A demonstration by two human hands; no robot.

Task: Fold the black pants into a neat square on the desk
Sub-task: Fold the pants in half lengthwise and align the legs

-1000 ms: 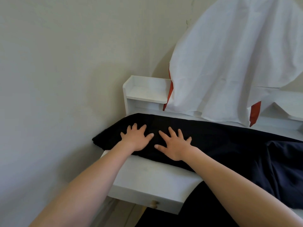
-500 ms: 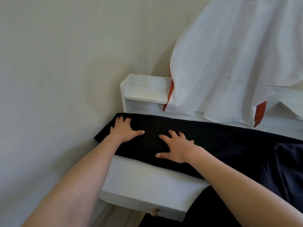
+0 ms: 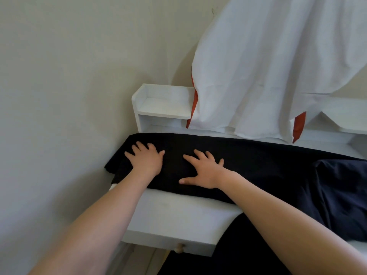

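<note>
Both hands, left (image 3: pixel 146 161) and right (image 3: pixel 204 171), lie flat with fingers spread on the pants (image 3: pixel 258 165), stretched along the desk (image 3: pixel 174 213) toward its left edge. Folding into a square looks barely begun.

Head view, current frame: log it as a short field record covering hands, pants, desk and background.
left hand: flat, fingers spread, on the pants near their left end
right hand: flat, fingers spread, on the pants
black pants: stretched lengthwise across the desk, left end past the desk edge, not yet square
desk: white, bare strip in front, drawer knob below
white cloth: hangs over the back shelf
</note>
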